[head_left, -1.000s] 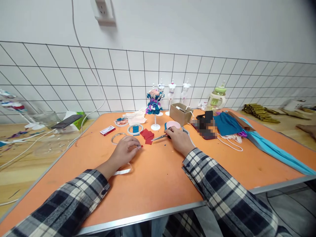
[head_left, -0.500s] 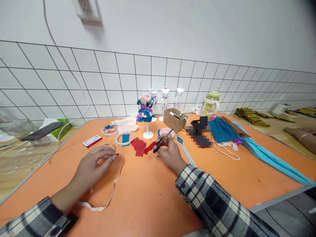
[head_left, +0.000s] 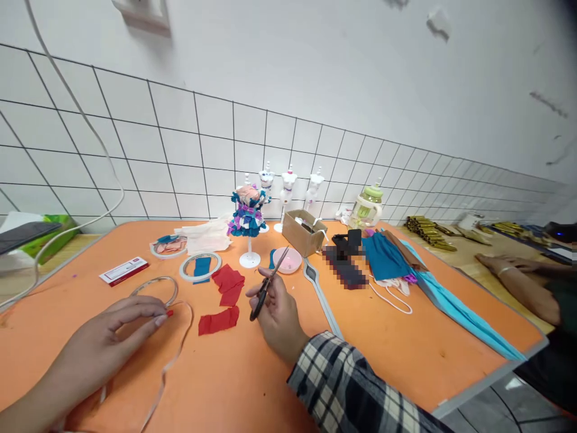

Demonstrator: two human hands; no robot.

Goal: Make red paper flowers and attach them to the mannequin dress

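My left hand (head_left: 115,337) is closed in a pinch at the lower left, with a small red scrap (head_left: 170,313) showing at the fingertips. A narrow whitish strip (head_left: 169,365) curls from beside those fingers down the table. Behind this hand stands a thin ring-shaped roll (head_left: 175,293), partly hidden. In my right hand (head_left: 279,313) is a pair of dark-handled scissors (head_left: 260,300), blades pointing up and away. Just left of the scissors lies a red fabric strip (head_left: 219,321). More red fabric pieces (head_left: 229,285) overlap behind it.
Toward the back are a ruffled dress on a stand (head_left: 247,216), white mini mannequins (head_left: 288,186), a cardboard box (head_left: 304,234) and a pink bowl (head_left: 287,260). White ring (head_left: 180,270) and red-white box (head_left: 124,272) sit left. Blue cloth (head_left: 381,255) lies right, near another person's arm (head_left: 518,282).
The view has swung to the right. A red strip that was by my right fingers now lies flat on the table, nearer to me. My right hand still holds the scissors.
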